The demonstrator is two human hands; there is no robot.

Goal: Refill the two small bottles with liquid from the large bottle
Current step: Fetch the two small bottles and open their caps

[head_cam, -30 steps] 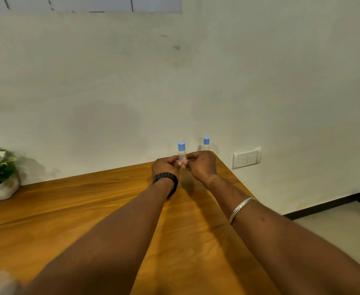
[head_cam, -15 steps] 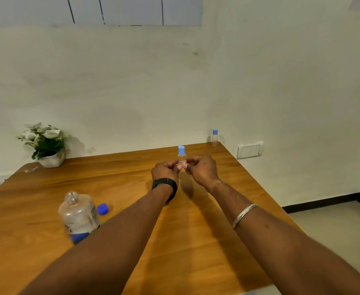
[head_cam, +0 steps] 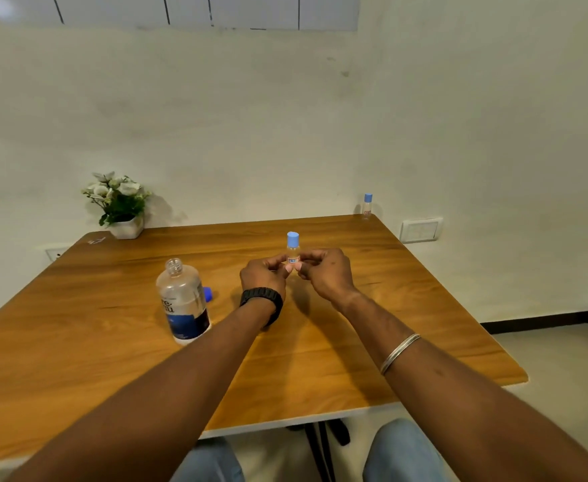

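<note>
A small clear bottle [head_cam: 293,248] with a light blue cap stands upright between my hands over the middle of the wooden table [head_cam: 407,307]. My left hand [head_cam: 264,277] and my right hand [head_cam: 323,273] both pinch its lower body with fingertips. The large clear bottle [head_cam: 183,304] with a dark blue label stands uncapped to the left. Its blue cap [head_cam: 208,293] lies just behind it on the table. A second small capped bottle [head_cam: 367,205] stands at the table's far right corner by the wall.
A white pot of white flowers [head_cam: 120,205] sits at the far left corner. A wall socket plate [head_cam: 420,229] is beside the table's right far corner. The table's near edge runs over my knees.
The view has tilted down and pulled back, bringing the large bottle, its cap and the flower pot into sight. My hands have drawn the small bottle away from the far corner toward the table's middle.
</note>
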